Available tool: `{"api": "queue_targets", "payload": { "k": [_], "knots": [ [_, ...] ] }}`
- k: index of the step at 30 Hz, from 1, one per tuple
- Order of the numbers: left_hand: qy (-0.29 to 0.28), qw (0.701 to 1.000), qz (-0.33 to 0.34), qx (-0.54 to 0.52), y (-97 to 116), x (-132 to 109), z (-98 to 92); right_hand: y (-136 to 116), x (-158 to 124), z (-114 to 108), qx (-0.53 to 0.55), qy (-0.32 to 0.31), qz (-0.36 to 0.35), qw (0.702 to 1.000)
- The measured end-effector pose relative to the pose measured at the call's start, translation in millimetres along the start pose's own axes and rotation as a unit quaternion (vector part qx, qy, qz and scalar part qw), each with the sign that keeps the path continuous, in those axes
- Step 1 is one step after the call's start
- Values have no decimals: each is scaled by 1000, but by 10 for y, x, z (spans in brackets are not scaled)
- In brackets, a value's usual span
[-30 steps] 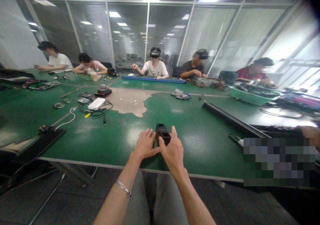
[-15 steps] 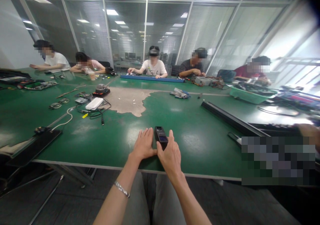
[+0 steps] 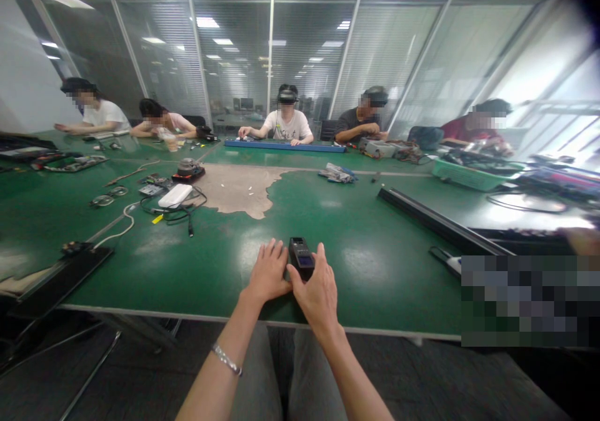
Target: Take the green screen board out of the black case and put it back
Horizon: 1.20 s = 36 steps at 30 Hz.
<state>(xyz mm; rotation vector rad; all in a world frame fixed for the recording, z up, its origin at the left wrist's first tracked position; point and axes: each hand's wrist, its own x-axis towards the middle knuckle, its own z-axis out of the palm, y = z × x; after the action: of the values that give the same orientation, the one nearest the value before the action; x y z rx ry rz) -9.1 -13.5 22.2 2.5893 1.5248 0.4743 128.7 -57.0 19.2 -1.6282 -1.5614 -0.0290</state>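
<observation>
A small black handheld device with a little dark screen [image 3: 301, 252] lies on the green table [image 3: 225, 246] in front of me. My right hand [image 3: 319, 288] is around its near end, the thumb at the left side and the fingers along the right. Just left of the device, my left hand [image 3: 269, 273] rests flat on the tabletop, its fingers stretched out and holding nothing. Both thumbs come close together at the device's lower left, and whether they touch is hard to see.
A white box-shaped gadget [image 3: 175, 196] with black cables lies left of a bare tan patch [image 3: 239, 190]. Wire-rimmed glasses [image 3: 109, 197] are farther left. Toward the right are a long black bar [image 3: 435, 221] and a green basket [image 3: 469, 176]. Several people sit across the table.
The view has shifted slightly. My right thumb has moved a little up and left along the device; my left hand and the device stay in place.
</observation>
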Motion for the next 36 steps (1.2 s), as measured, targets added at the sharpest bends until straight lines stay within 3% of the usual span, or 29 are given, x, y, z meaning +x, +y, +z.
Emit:
{"api": "queue_targets", "payload": {
  "k": [10, 23, 31, 36],
  "knots": [
    [-3, 1000, -6, 0, 14, 4, -7, 8, -26, 6, -47, -14, 11, 999],
    [-21, 1000, -6, -4, -8, 10, 17, -88, 18, -67, -17, -2, 26, 1000],
    [-13, 1000, -4, -3, 3, 14, 1, -173, 213, -219, 40, 52, 25, 998],
    [-11, 1000, -5, -10, 16, 11, -12, 69, 320, -353, 57, 89, 55, 993]
  ]
}}
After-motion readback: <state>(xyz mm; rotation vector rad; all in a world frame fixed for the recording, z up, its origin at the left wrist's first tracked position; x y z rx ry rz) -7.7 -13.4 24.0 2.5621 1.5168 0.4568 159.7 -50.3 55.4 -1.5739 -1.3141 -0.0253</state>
